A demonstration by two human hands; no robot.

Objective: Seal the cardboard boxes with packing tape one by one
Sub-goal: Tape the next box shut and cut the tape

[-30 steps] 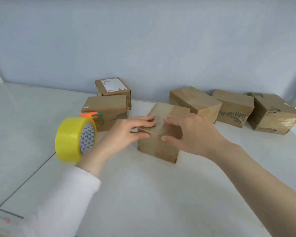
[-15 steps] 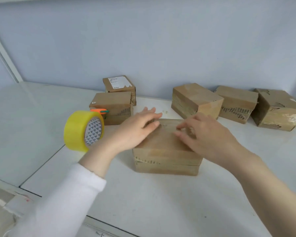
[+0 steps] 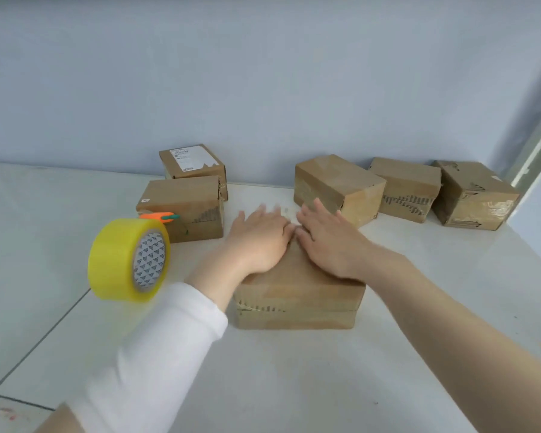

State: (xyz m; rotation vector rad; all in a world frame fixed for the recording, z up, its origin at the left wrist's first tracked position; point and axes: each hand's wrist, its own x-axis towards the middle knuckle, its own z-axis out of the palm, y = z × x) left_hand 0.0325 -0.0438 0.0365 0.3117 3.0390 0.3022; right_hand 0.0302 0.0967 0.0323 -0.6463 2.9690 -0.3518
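Box (image 3: 297, 295) lies on the table (image 3: 294, 385) at centre front, under both hands. At far left a yellow tape roll (image 3: 116, 260) shows on edge beside the white sleeve (image 3: 156, 354); whether it rests on the table I cannot tell. Behind it an orange cutter (image 3: 158, 216) sits against a second box (image 3: 181, 198), with a labelled box (image 3: 194, 160) further back. The left hand (image 3: 258, 242) and right hand (image 3: 328, 245) press flat on the box top, fingers straight, thumbs nearly touching. Three boxes (image 3: 406, 189) line the wall at right.

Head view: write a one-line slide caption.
Left hand and right hand press flat on the nearest box; yellow tape roll alongside, five boxes behind.
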